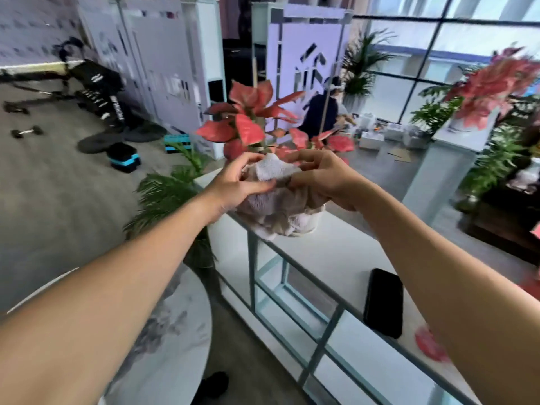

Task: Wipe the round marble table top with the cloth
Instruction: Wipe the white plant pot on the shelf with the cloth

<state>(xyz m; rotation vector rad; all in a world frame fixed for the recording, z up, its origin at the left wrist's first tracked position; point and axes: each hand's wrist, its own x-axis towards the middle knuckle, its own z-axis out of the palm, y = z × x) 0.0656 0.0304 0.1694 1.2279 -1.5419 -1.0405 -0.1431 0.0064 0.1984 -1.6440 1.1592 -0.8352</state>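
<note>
Cloth (276, 197): we pinch it in both the left hand (233, 185) and right hand (324, 182), fingers clamped on its folds, likely bunching it for wiping the marble table top (175, 331).

No legible text found. White lettering on the black gym equipment (96, 80) and dark marks on the white panel (309, 65) are too blurred to read.
</note>
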